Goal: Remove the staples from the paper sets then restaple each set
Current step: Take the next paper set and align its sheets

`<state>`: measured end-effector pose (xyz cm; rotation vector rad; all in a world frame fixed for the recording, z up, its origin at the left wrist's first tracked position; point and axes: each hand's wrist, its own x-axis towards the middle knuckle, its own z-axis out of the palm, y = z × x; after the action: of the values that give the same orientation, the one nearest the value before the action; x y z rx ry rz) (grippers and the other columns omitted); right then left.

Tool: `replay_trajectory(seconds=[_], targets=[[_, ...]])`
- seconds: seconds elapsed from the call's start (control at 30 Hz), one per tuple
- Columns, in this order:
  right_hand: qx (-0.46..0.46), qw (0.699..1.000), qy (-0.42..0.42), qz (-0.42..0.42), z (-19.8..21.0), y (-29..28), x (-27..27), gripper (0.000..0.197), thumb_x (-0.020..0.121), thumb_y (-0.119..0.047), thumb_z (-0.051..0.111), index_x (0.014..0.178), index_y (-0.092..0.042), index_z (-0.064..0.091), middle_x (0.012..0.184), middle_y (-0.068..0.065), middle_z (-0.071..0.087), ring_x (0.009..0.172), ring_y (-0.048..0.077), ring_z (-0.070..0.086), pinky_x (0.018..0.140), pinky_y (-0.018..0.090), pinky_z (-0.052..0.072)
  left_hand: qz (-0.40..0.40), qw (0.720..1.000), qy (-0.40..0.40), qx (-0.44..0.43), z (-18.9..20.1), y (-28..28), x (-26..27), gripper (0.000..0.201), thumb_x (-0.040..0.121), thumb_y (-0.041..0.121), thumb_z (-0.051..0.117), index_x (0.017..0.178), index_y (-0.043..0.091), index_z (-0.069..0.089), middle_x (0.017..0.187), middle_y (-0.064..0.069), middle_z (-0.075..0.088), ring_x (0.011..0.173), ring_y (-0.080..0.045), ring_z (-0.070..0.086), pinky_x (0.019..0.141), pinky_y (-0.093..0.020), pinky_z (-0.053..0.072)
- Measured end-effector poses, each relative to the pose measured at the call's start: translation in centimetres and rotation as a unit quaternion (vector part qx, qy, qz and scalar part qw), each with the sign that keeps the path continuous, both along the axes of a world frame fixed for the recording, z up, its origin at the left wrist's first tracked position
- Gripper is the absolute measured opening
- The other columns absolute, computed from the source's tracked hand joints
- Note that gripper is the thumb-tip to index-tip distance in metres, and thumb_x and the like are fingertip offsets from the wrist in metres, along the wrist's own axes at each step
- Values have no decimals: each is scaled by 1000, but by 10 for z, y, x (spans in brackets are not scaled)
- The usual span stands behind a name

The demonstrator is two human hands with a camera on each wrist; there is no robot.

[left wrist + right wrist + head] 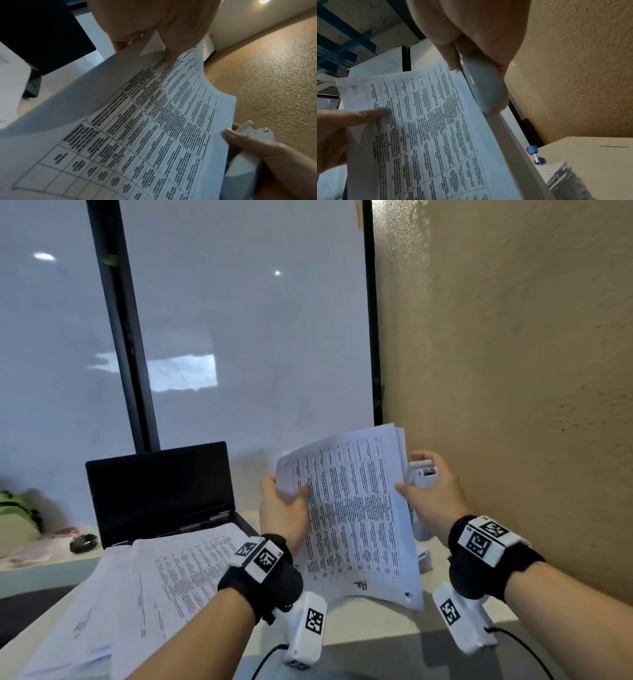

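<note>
Head view | left hand, right hand pinch paper set edges

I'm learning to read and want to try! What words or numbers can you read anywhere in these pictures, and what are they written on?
Nothing here can be read for sure.
Held paper set: a table full of print, too blurred to read.
Its bottom edge: a handwritten scribble, not legible.
Papers on the desk: lines of print, too small and blurred.
Wrist bands: black-and-white square codes, not words.
Stapler in the right hand: no label can be made out.
Laptop: dark screen, no text.
</note>
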<state>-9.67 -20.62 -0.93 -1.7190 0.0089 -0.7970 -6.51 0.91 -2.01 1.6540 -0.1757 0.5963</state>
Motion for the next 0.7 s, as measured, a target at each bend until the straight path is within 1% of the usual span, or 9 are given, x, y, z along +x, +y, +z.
replay_trajectory(seconds=[0.07, 0.13, 0.2, 0.27, 0.33, 0.4, 0.53, 0.6, 0.7], targets=[[-16, 999, 22, 20, -3, -2, 0, 43, 85, -7, 69, 120, -25, 53, 108, -6, 56, 88, 13, 59, 63, 23, 45, -16, 1000, 24, -7, -3, 8, -3, 48, 94, 24, 61, 133, 15, 35, 106, 9, 54, 74, 5, 45, 60, -10, 40], [-32, 998, 45, 33, -5, -4, 2, 42, 84, -9, 71, 120, -24, 55, 113, 1, 61, 92, 18, 62, 68, 28, 49, -20, 999, 34, -16, -3, 13, -3, 55, 92, 27, 63, 136, 15, 32, 116, 6, 52, 86, -4, 50, 77, -18, 42], [-48, 996, 59, 39, -4, -6, 4, 42, 82, -11, 73, 118, -25, 56, 113, 4, 63, 94, 22, 64, 78, 35, 53, -11, 999, 29, -10, 0, 15, -3, 62, 93, 27, 62, 144, 10, 29, 122, 6, 42, 108, -9, 45, 92, -21, 32], [-51, 996, 54, 51, -1, -4, 4, 41, 81, -11, 74, 115, -26, 57, 111, 5, 64, 95, 23, 64, 80, 37, 54, -5, 1000, 17, 3, 3, 14, 2, 48, 94, 24, 61, 136, 11, 41, 120, 7, 49, 116, -13, 48, 96, -22, 36], [-62, 995, 42, 66, 3, 2, 4, 44, 82, -12, 74, 119, -26, 56, 112, 4, 62, 97, 23, 63, 73, 28, 51, -4, 1000, -1, 16, 5, 12, 6, 18, 93, 23, 62, 109, 19, 53, 105, -1, 64, 103, -23, 63, 86, -32, 53], [-76, 993, 45, 74, 5, 8, 3, 48, 84, -14, 72, 126, -26, 52, 116, 1, 58, 100, 23, 60, 74, 26, 46, -8, 1000, -7, 9, 5, 9, 9, 9, 94, 21, 61, 96, 24, 52, 98, -5, 66, 91, -23, 66, 80, -42, 56], [-54, 996, 48, 55, 0, 10, 5, 50, 87, -14, 69, 132, -22, 48, 122, 1, 52, 105, 20, 55, 84, 28, 43, -10, 1000, -11, -6, -1, 11, 8, 19, 87, 28, 70, 97, 22, 55, 95, -1, 67, 85, -16, 65, 71, -33, 54], [-33, 996, 58, 53, -5, 8, 5, 48, 87, -13, 69, 130, -22, 48, 119, 2, 55, 97, 20, 57, 75, 28, 47, -17, 999, -10, -26, -4, 16, 4, 34, 79, 29, 78, 103, 18, 56, 94, 3, 66, 87, -13, 63, 70, -27, 50], [-33, 996, 64, 46, -9, 8, 5, 46, 87, -14, 69, 128, -23, 49, 117, 4, 58, 91, 21, 57, 70, 28, 45, 11, 998, -12, -58, -5, 22, 3, 42, 73, 23, 84, 93, 8, 50, 85, 1, 61, 75, -12, 57, 61, -22, 45]])
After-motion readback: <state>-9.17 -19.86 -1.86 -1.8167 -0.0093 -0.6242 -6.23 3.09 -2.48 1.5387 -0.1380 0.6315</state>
